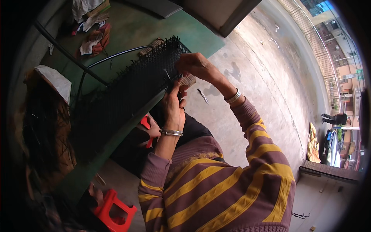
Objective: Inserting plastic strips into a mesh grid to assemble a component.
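Note:
A long black woven mesh panel [127,81] with a ragged, fringed far edge lies across the green table. My left hand [174,108], with a silver bangle at the wrist, is closed on the panel's near edge close to its right corner, thumb raised. Just beyond it, my right hand [199,66], wearing a silver watch band, bends over the corner with its fingertips pinched together. Whatever those fingertips hold is too small and dark to make out. A few loose thin strands [167,74] stick up from the mesh beside my left thumb.
A black curved tube [112,56] crosses the green table [197,29]. Crumpled cloths [94,40] lie at its far left, near a box of dark strands [42,127]. A red plastic stool [114,212] stands lower left. Far right, a person [334,119] is near a railing.

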Action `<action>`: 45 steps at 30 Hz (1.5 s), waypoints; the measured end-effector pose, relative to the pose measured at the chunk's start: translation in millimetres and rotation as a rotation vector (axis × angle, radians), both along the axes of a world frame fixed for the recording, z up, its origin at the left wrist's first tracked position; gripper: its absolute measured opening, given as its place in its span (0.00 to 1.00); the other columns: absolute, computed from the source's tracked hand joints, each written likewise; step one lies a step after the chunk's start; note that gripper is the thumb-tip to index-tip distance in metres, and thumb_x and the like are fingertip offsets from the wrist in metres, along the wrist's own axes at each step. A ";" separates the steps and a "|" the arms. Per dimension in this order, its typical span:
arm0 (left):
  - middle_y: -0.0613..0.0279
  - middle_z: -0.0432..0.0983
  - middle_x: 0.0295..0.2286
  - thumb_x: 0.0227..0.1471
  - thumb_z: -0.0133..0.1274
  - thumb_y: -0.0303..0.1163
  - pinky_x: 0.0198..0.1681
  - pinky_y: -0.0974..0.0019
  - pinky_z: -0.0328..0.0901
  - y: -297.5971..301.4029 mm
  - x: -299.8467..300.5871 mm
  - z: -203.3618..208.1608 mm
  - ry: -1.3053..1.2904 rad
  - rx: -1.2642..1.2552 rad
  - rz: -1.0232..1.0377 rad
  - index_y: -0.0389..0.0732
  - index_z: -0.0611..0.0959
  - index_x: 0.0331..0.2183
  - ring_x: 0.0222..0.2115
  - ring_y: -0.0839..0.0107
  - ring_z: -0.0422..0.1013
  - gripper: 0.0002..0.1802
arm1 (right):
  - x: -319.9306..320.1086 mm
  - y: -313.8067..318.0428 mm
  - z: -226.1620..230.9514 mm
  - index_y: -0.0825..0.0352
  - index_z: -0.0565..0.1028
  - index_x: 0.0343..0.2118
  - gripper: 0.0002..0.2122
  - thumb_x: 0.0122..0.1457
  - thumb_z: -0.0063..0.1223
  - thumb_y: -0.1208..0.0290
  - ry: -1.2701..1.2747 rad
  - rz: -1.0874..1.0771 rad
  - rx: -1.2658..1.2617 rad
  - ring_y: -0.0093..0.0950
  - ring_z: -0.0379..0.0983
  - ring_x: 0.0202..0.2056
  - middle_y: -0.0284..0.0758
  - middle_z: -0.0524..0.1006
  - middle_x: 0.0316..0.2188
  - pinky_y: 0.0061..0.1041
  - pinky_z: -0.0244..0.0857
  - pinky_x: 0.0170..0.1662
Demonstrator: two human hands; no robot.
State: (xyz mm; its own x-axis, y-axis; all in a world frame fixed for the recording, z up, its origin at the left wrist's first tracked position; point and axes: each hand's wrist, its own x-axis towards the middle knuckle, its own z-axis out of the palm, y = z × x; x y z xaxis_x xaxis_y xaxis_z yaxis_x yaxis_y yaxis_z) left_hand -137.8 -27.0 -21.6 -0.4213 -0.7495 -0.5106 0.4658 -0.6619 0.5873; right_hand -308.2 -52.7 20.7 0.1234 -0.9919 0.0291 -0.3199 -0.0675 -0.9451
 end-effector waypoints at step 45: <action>0.60 0.78 0.31 0.59 0.52 0.38 0.17 0.81 0.48 1.8 -3.5 4.2 0.073 0.006 0.005 0.41 0.78 0.42 0.18 0.84 0.59 0.12 | -32.0 -57.5 -14.6 0.60 0.76 0.25 0.05 0.52 0.50 0.68 0.815 -0.485 -0.486 0.43 0.74 0.28 0.40 0.75 0.24 0.40 0.65 0.29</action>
